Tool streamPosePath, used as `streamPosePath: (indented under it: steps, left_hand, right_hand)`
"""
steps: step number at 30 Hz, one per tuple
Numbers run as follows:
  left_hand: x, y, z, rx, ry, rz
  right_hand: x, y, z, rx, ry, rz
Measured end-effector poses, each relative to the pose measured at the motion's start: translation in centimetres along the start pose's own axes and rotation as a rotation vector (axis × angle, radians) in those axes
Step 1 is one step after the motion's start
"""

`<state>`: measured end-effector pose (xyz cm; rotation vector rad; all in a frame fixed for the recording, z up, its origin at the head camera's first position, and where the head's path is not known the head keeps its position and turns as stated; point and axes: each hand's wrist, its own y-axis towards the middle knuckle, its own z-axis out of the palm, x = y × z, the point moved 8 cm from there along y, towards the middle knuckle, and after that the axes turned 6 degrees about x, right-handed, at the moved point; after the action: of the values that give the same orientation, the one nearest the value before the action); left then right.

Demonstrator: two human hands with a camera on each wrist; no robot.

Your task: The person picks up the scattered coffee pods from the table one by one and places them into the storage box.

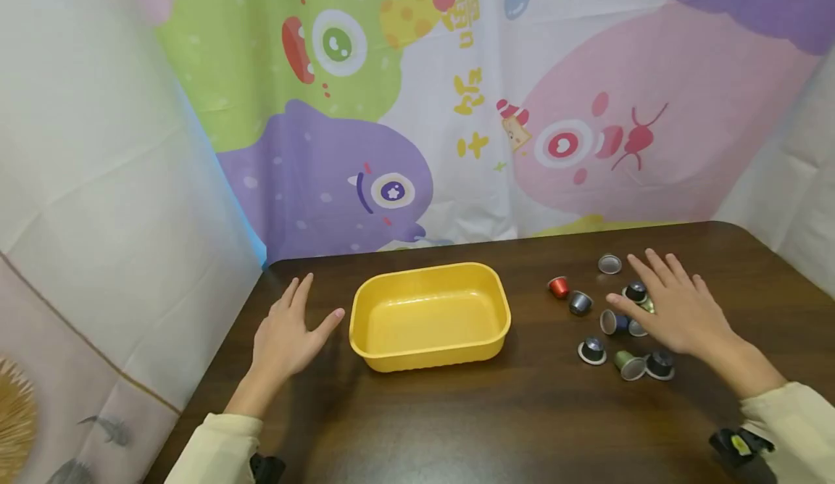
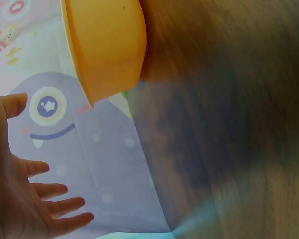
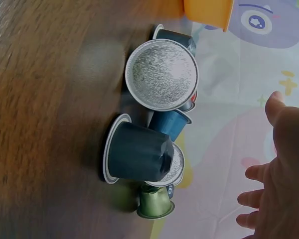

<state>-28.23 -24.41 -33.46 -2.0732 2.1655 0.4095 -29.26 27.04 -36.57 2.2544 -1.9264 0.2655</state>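
Note:
My left hand (image 1: 283, 343) is held over the table just left of a yellow plastic basin (image 1: 430, 359), fingers spread and holding nothing. On the right, my right hand (image 1: 681, 314) hovers with spread fingers above a scatter of coffee capsules and partly hides some of them. Among these are a red capsule (image 1: 558, 288), a dark grey capsule (image 1: 580, 303), a blue capsule (image 1: 613, 322) and a green capsule (image 1: 629, 365). A black capsule (image 3: 139, 152) stands on its rim in the right wrist view, close to a capsule's silver lid (image 3: 162, 74). The basin's inside shows no contents.
The dark wooden table (image 1: 424, 426) carries the basin at its middle and the capsules at its right. Behind it hangs a cloth (image 1: 483, 201) printed with cartoon monsters. Pale fabric (image 1: 130, 143) closes off the left side.

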Motion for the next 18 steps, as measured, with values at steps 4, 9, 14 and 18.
streamPosePath:
  steps: [4,9,14,18]
  left_hand:
    - [-0.1,0.3,0.3,0.033,-0.043,-0.016]
    - [-0.2,0.6,0.9,0.080,-0.093,-0.042]
    - [-0.4,1.1,1.8,0.111,-0.146,-0.055]
    - [-0.4,1.6,2.3,0.112,-0.205,-0.061]
  right_hand:
    - [0.2,0.1,-0.1,0.006,0.001,-0.003]
    - [0.5,0.4,-0.2,-0.037,-0.023,-0.019]
    - [0.5,0.3,-0.3,-0.071,-0.027,-0.035]
    - [0.4,0.2,-0.5,-0.092,-0.027,-0.055]
